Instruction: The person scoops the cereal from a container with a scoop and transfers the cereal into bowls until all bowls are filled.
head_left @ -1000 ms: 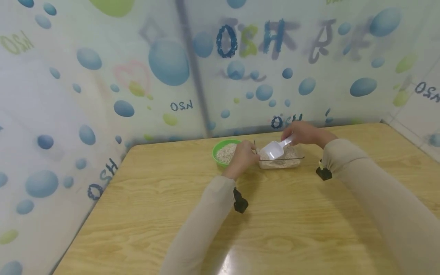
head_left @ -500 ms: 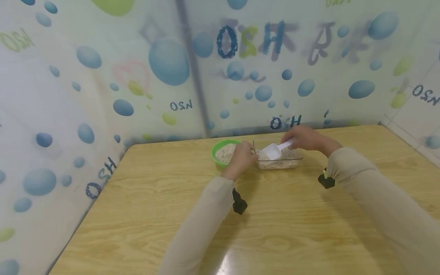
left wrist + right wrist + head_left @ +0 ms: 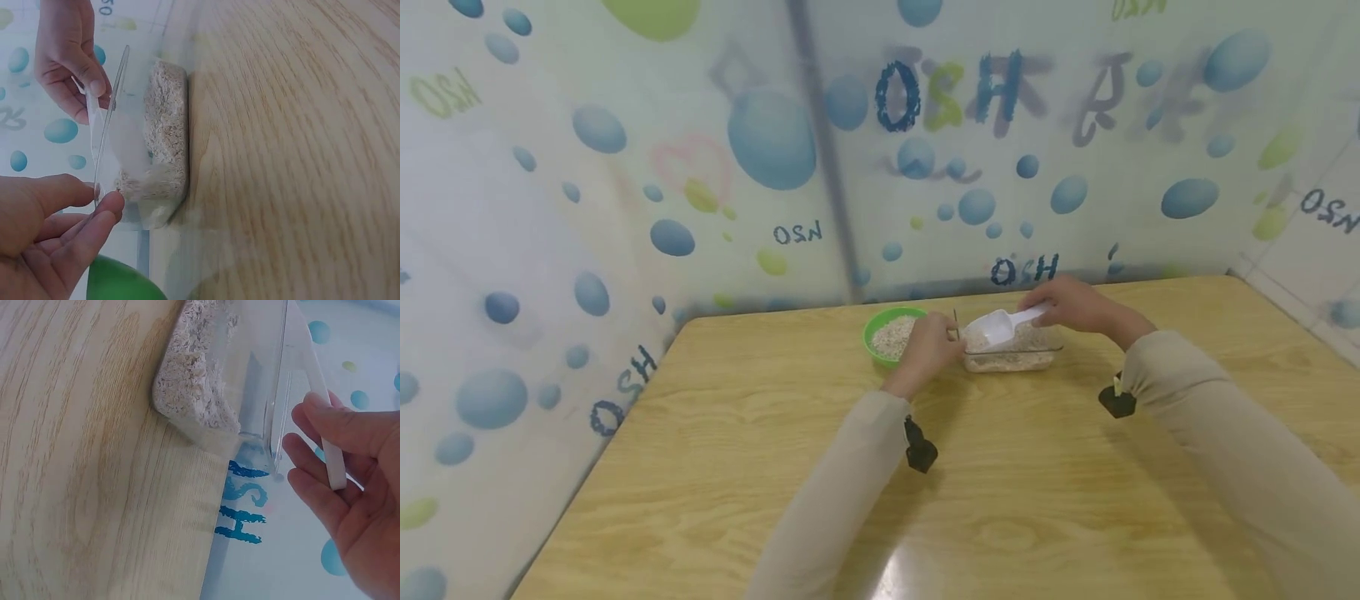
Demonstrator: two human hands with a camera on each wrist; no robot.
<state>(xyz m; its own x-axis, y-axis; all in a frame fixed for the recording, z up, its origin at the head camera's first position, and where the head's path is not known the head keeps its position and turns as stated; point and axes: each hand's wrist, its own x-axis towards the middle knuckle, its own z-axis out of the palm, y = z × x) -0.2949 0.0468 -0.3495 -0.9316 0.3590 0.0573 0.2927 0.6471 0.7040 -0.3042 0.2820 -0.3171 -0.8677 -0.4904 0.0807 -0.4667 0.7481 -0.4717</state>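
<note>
My left hand pinches the near-left rim of a clear rectangular container between thumb and fingers. Flaky oats lie inside it, heaped along the bottom. With my right hand I grip the handle of a white scoop above the container, its mouth pointing left toward my left hand. Some oats show at the scoop's mouth. In the right wrist view the scoop's handle runs between thumb and fingers, higher than the container's rim.
A green bowl of oats stands just left of the container, partly behind my left hand. Both sit near the back edge of a wooden table. Behind rises a wall with blue bubble prints.
The scoop's handle has tipped lower, so the scoop lies flatter over the container, with oats showing at its mouth. My right hand has shifted slightly right and down. My left hand keeps its place.
</note>
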